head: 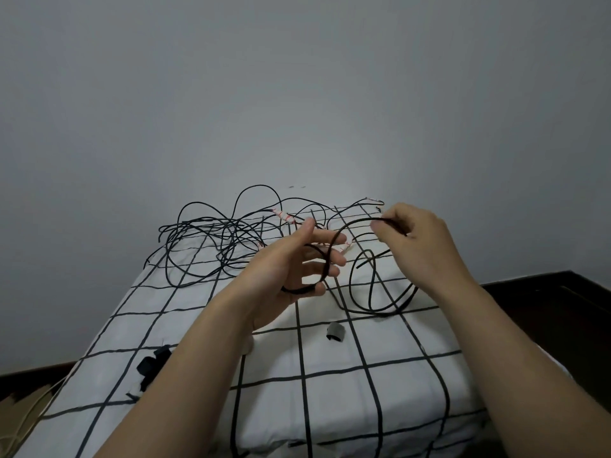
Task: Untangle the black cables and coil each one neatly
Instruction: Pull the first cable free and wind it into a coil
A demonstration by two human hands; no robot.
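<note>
Head view: the left hand (291, 266) grips a loop of cable (350, 223) with curled fingers. The right hand (420, 239) pinches the same cable just beside it, above the bed's (330, 375) far right corner. The tangle (211, 239) lies at the far left corner.

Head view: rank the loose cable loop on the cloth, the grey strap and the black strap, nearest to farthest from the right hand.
1. Loose cable loop: lying just below the right hand, which pinches the black cable.
2. Grey strap: nearer the camera, around the middle.
3. Black strap: far over on the left side.
</note>
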